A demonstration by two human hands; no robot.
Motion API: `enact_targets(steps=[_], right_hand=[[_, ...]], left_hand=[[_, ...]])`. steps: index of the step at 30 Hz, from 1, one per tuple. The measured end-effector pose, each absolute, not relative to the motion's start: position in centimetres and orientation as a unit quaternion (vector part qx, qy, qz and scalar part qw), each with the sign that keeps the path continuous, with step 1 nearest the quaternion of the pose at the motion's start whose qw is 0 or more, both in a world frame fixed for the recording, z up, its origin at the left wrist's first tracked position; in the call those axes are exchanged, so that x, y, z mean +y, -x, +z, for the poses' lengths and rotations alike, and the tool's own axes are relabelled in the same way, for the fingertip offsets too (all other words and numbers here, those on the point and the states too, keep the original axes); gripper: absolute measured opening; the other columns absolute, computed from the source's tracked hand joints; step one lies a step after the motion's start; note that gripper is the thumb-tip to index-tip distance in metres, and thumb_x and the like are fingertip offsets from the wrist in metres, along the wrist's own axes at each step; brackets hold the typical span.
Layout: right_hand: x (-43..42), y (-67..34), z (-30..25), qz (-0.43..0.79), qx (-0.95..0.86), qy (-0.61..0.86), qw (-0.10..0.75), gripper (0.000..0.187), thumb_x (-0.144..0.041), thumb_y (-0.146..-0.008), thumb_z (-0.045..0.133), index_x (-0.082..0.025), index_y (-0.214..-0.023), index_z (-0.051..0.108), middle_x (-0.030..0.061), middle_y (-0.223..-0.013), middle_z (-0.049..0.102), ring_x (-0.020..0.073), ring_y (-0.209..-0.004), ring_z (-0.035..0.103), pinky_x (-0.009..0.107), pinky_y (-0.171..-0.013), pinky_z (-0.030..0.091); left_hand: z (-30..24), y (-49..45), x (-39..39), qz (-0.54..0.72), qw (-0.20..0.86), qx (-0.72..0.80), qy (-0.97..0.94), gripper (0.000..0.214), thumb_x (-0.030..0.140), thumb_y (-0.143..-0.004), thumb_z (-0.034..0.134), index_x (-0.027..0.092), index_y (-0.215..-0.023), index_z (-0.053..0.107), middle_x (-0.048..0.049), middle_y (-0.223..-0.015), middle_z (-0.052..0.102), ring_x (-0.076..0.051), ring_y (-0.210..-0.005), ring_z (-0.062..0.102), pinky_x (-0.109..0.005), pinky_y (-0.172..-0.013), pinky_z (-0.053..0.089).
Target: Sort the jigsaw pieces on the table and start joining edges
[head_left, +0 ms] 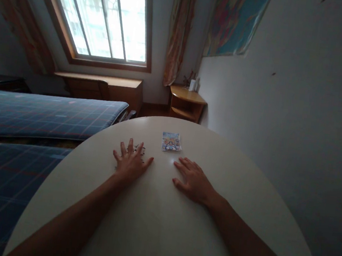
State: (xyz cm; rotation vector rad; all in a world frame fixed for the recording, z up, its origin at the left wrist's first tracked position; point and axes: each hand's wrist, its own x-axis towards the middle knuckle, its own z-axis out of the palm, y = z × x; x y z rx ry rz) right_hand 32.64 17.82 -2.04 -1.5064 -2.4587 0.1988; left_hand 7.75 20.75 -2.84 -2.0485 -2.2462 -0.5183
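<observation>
My left hand [131, 163] is spread wide over a small heap of dark and white pieces [137, 148] on the pale round table [159, 226]. The hand covers part of the heap, and the pieces look like jigsaw pieces but are too small to tell for sure. To the right, my right hand [193, 180] is held low over or on the tabletop, fingers stretched out and holding nothing. Just beyond it lies a small square picture sheet [171, 141] with a colourful print, flat on the table and apart from both hands.
A bed with a plaid blue mattress [48, 115] stands close on the left. Past the table are a wooden desk [123, 82] beneath the window [106, 16] and a corner shelf [189, 95] holding small items. A white wall [299, 119] runs along the right.
</observation>
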Motion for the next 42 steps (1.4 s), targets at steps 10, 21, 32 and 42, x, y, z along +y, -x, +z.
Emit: enact_targets(steps=[10, 21, 32, 42], right_hand=[[17.7, -32.4, -1.8, 0.069, -0.844, 0.52, 0.113, 0.064, -0.049, -0.09, 0.055, -0.02, -0.146, 0.047, 0.0108, -0.155, 0.038, 0.0285, -0.145, 0.031, 0.05, -0.12, 0.021], [18.4, -32.6, -2.6, 0.075, -0.84, 0.517, 0.146, 0.046, -0.035, -0.1, 0.036, -0.021, -0.14, 0.053, 0.0082, -0.151, 0.045, 0.0245, -0.143, 0.034, 0.048, -0.119, 0.023], [18.0, -32.2, -2.2, 0.102, -0.87, 0.412, 0.253, 0.044, -0.035, -0.096, 0.048, -0.016, -0.134, 0.055, 0.0125, -0.141, 0.054, 0.0249, -0.131, 0.049, 0.046, -0.113, 0.037], [17.4, -32.2, -1.7, 0.087, -0.901, 0.372, 0.205, 0.05, -0.045, -0.09, 0.062, -0.022, -0.135, 0.057, 0.0103, -0.142, 0.054, 0.0269, -0.133, 0.047, 0.047, -0.113, 0.037]], left_hand=[[-3.5, -6.0, 22.7, -0.144, -0.007, -0.676, 0.722, 0.06, 0.054, -0.094, 0.044, 0.021, -0.143, 0.049, -0.0103, -0.154, 0.04, -0.038, -0.143, 0.03, -0.058, -0.115, 0.025], [-3.6, -10.1, 19.0, -0.158, -0.086, -0.462, 0.868, 0.051, 0.041, -0.097, 0.046, 0.027, -0.146, 0.045, -0.0044, -0.156, 0.038, -0.029, -0.146, 0.028, -0.053, -0.12, 0.023], [-2.3, -11.8, 18.3, -0.401, -0.397, -0.309, 0.766, 0.047, 0.036, -0.095, 0.046, 0.02, -0.139, 0.047, -0.0109, -0.141, 0.055, -0.024, -0.132, 0.049, -0.042, -0.114, 0.037], [-1.8, -10.7, 19.4, -0.454, -0.198, -0.478, 0.726, 0.022, 0.026, -0.092, 0.042, 0.018, -0.094, 0.062, -0.0075, -0.094, 0.067, -0.022, -0.091, 0.062, -0.04, -0.089, 0.05]])
